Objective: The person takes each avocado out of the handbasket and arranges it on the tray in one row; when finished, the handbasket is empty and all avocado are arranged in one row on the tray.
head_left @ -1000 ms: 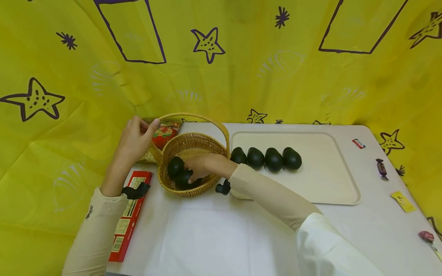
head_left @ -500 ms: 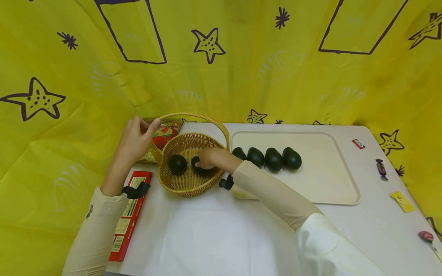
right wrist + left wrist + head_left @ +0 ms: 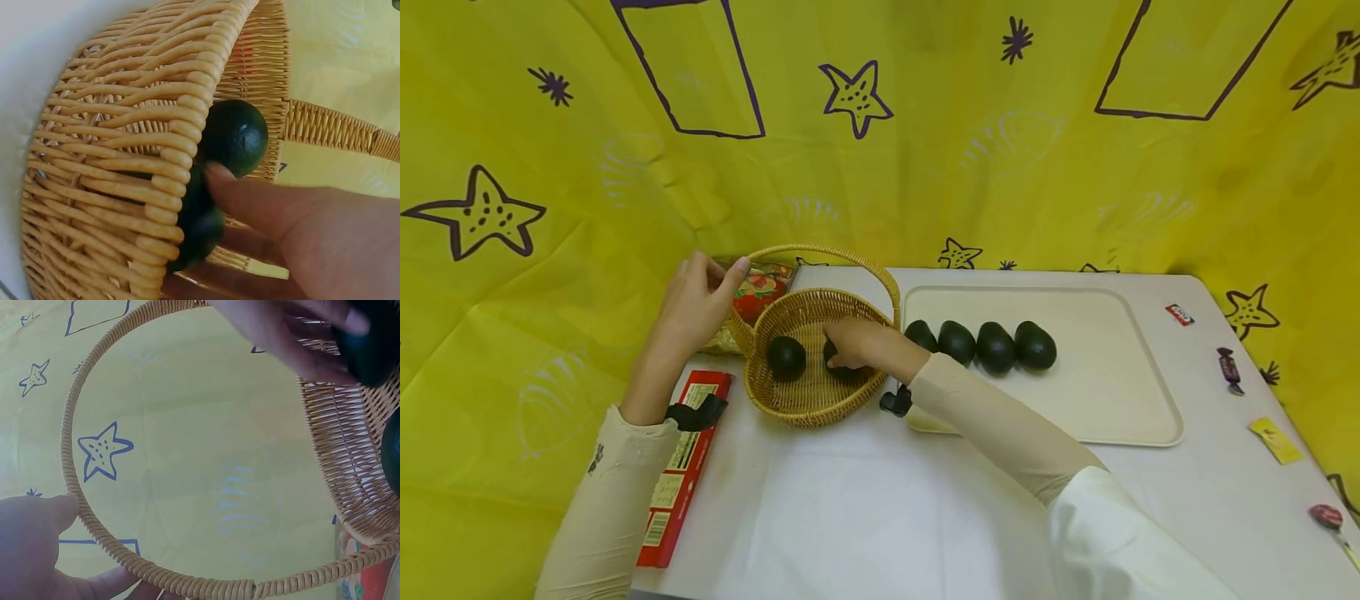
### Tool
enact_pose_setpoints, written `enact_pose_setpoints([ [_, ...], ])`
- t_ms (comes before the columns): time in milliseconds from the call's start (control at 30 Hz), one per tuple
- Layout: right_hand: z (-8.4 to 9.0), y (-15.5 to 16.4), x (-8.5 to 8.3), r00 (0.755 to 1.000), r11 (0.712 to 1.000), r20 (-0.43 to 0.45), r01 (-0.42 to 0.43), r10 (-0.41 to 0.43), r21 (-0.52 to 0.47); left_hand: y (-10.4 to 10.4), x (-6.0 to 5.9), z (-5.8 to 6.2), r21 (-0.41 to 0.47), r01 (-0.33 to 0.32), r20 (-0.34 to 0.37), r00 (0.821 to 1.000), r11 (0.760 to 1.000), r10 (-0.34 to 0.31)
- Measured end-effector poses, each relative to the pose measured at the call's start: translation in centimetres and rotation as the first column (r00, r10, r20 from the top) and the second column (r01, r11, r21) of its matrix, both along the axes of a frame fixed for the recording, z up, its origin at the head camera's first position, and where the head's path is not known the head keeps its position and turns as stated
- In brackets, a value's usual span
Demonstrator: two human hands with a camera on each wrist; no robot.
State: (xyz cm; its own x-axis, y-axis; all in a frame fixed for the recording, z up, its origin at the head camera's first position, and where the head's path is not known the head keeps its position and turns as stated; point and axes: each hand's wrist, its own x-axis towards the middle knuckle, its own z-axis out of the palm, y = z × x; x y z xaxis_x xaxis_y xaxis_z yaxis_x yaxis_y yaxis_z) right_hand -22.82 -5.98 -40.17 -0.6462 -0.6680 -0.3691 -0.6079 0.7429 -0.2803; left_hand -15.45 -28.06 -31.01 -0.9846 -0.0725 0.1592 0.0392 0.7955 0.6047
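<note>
A wicker basket (image 3: 808, 417) stands on the white table at centre left, its arched handle (image 3: 70, 444) rising on the far side. My left hand (image 3: 691, 304) holds that handle on its left, thumb on one side and fingertips on the other. Inside the basket, my right hand (image 3: 872, 346) grips a dark green avocado (image 3: 199, 234) near the right wall; the thumb and fingers lie on opposite sides of it. A second avocado (image 3: 786, 358) lies in the basket's left part. Several more avocados (image 3: 995, 347) form a row on a cream tray (image 3: 1097, 400), the leftmost partly hidden.
Behind the basket's left side lies a colourful food packet (image 3: 760, 292). A long red box (image 3: 685, 471) is near my left forearm. Wrapped sweets (image 3: 1228, 369) and a lollipop (image 3: 1326, 517) lie along the right edge. A yellow patterned cloth (image 3: 925, 183) hangs behind.
My right hand has shifted rightward inside the basket with the avocado, away from the other one, which now sits apart on the left. My left hand has stayed on the handle.
</note>
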Motion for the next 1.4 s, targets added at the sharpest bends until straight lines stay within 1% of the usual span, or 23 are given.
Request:
enact_pose_setpoints([
  [100, -0.1, 0.3, 0.2, 1.0, 0.997, 0.02, -0.011, 0.01, 0.071, 0.0, 0.0, 0.0, 0.001, 0.01, -0.01, 1.0, 1.0, -0.01],
  [233, 0.1, 0.7, 0.2, 0.998, 0.99, 0.055, -0.016, 0.008, 0.141, 0.0, -0.1, 0.0, 0.003, 0.017, -0.012, 1.0, 1.0, -0.017],
  [367, 0.5, 1.1, 0.0, 0.998, 0.982, 0.055, -0.024, 0.014, 0.185, -0.1, -0.1, 0.0, 0.0, 0.017, -0.016, 1.0, 1.0, -0.017],
  [400, 0.5, 1.2, 0.0, 0.998, 0.983, 0.053, -0.025, 0.015, 0.184, -0.1, -0.1, 0.0, 0.0, 0.018, -0.016, 1.0, 1.0, -0.018],
  [500, 0.5, 1.4, -0.1, 0.999, 0.989, 0.042, -0.014, 0.008, 0.146, -0.1, -0.1, 0.0, 0.001, 0.017, -0.016, 1.0, 1.0, -0.017],
  [667, 0.0, 1.7, -0.2, 1.0, 0.999, 0.019, 0.022, -0.022, 0.024, 0.0, -0.1, 0.0, 0.0, 0.017, -0.022, 1.0, 1.0, -0.017],
  [733, -0.1, 1.6, -0.3, 1.0, 1.0, 0.001, 0.023, -0.023, 0.0, 0.0, -0.1, 0.1, 0.001, 0.014, -0.019, 1.0, 1.0, -0.014],
  [900, -0.4, 1.5, -0.5, 0.999, 1.0, -0.032, -0.001, 0.001, -0.002, 0.0, -0.1, 0.0, 0.002, 0.01, -0.018, 1.0, 1.0, -0.01],
  [1033, -0.5, 1.6, -0.5, 0.999, 1.0, -0.034, -0.006, 0.006, -0.009, 0.0, -0.1, 0.0, 0.002, 0.014, -0.028, 1.0, 1.0, -0.014],
  [1233, -0.6, 1.7, -0.4, 0.999, 1.0, -0.038, -0.019, 0.019, 0.001, 0.0, 0.0, 0.0, 0.007, 0.013, -0.022, 1.0, 1.0, -0.013],
  [1333, -0.7, 1.7, -0.3, 0.999, 0.999, -0.047, -0.025, 0.024, -0.03, 0.1, -0.1, 0.0, 0.008, 0.01, -0.016, 1.0, 1.0, -0.01],
  [1400, -0.8, 1.7, -0.2, 0.998, 0.997, -0.05, -0.029, 0.026, -0.071, 0.1, -0.1, -0.1, 0.006, 0.011, -0.017, 1.0, 1.0, -0.011],
])
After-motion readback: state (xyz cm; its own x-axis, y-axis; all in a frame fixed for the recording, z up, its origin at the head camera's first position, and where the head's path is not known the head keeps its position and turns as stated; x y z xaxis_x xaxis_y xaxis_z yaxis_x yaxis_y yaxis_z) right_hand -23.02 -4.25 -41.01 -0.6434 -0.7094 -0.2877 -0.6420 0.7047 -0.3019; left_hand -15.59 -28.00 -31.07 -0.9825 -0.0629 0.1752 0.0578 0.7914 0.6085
